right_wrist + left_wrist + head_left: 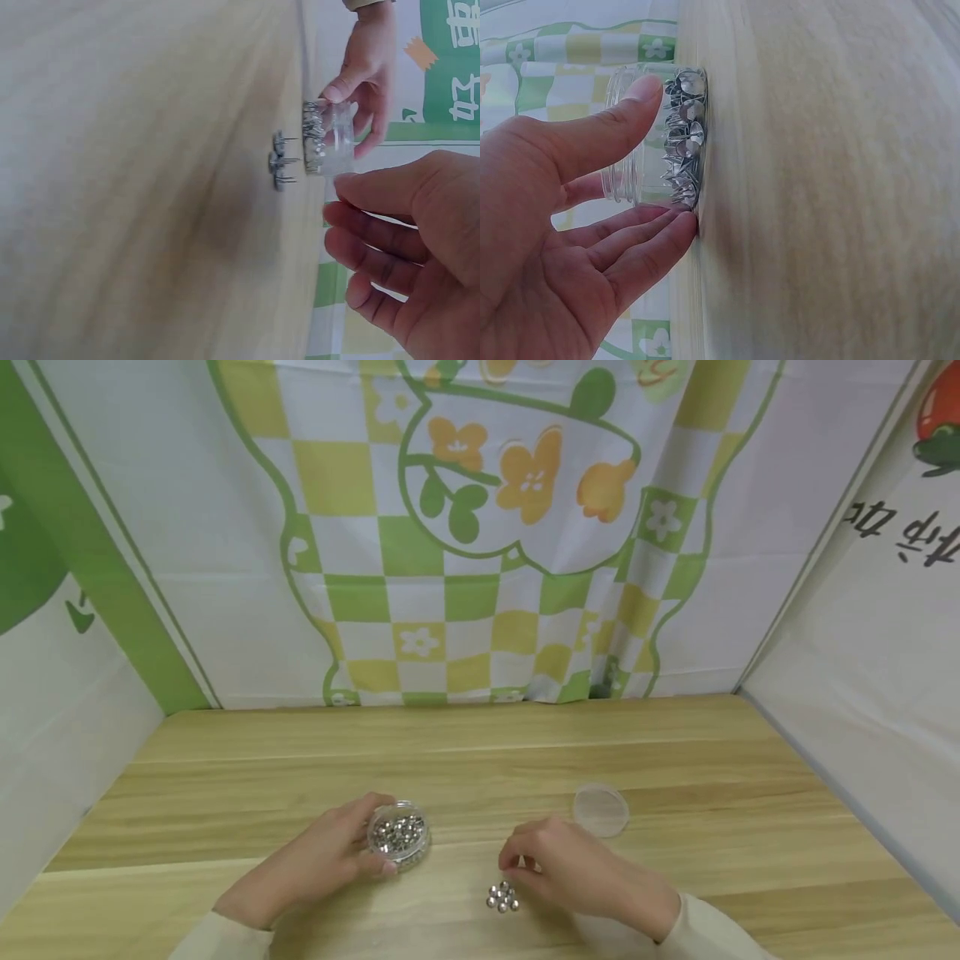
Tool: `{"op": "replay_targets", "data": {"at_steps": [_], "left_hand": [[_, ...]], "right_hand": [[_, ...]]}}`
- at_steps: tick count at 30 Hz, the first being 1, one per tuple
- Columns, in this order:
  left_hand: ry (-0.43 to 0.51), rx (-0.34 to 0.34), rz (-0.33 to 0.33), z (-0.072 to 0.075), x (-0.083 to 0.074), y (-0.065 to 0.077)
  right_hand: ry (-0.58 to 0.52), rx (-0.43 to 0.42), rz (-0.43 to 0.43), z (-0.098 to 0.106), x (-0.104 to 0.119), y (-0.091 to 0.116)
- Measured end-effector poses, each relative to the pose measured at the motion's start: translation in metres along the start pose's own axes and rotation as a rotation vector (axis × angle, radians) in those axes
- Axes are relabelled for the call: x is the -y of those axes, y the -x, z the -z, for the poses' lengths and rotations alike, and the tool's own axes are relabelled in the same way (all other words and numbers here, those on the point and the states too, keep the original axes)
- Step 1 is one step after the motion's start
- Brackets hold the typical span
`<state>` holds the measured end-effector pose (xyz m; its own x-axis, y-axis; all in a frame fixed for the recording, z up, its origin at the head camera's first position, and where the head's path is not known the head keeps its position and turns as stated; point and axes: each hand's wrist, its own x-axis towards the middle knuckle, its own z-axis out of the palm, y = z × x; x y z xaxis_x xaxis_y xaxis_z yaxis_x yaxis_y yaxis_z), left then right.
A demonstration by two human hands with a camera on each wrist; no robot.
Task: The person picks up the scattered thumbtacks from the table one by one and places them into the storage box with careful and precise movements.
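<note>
A small clear jar (399, 835) half full of silver thumbtacks stands on the wooden table (480, 752). My left hand (372, 835) grips it, thumb on the far side and fingers on the near side. The left wrist view shows the thumb lying along the jar (630, 135) and the fingers (652, 240) at its base. A small cluster of loose thumbtacks (503, 897) lies on the table to the right of the jar. My right hand (516, 862) hovers just above and behind that cluster, fingers loosely curled. In the right wrist view nothing shows between its fingers (375, 240); the tacks (281, 161) stand heads down.
The jar's clear round lid (601, 810) lies flat on the table behind the right hand. Patterned cloth walls (480, 568) close in the table at the back and both sides.
</note>
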<state>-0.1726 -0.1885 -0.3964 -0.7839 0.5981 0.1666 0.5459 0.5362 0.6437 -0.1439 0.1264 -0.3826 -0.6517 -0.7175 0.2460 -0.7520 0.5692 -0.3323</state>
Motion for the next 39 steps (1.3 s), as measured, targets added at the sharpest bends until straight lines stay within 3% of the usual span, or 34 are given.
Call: {"op": "replay_targets", "data": {"at_steps": [6,15,23,31,39], "left_hand": [[-0.003,0.005,0.004,0.0,0.001,0.0],[-0.007,0.01,-0.008,-0.001,0.004,0.0],[-0.015,-0.005,-0.022,-0.002,0.006,0.0],[-0.006,0.001,-0.021,-0.001,0.008,0.001],[-0.016,0.005,-0.022,0.0,0.006,0.001]], "right_hand": [[-0.031,0.074,-0.001,-0.009,-0.001,0.007],[-0.003,0.047,0.033,-0.01,-0.002,0.002],[0.004,0.03,0.033,-0.001,0.008,-0.044],[0.052,-0.01,0.074,-0.015,0.02,-0.105],[0.073,-0.014,0.091,-0.027,0.025,-0.124]]}}
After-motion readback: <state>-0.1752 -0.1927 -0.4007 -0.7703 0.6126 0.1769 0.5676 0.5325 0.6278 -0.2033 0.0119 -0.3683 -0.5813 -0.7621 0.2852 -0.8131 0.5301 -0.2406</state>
